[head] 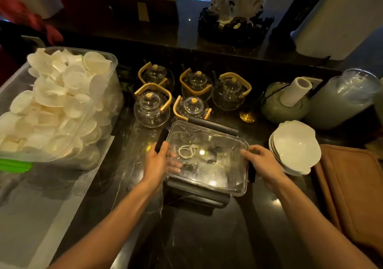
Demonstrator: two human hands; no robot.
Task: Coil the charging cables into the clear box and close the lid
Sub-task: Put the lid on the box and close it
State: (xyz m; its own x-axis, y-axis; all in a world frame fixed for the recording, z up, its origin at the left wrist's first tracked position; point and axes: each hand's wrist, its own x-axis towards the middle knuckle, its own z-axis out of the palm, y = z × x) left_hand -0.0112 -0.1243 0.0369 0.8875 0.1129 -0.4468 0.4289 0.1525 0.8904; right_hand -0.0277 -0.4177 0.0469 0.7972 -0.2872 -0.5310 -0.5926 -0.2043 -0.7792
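Clear box (207, 161) on dark counter (207, 237), lid (219, 175) seated, 2 cables coiled inside: white (186, 151), black (211, 154). Left hand (159, 161) grips left latch (160, 140); right hand (263, 163) apparently curls over right edge.

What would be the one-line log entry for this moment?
lid: on clear box | white cable: coiled inside | left hand: grips left edge | right hand: grips right edge | latches: cannot tell

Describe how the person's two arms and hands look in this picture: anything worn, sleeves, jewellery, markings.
Both forearms are bare as far as the frame shows: no sleeves reach into view. The left hand and right hand wear no gloves, and no watch, bracelet or ring is visible on the wrists or fingers. No tattoos or markings show. The dim light and slight blur could hide small details.
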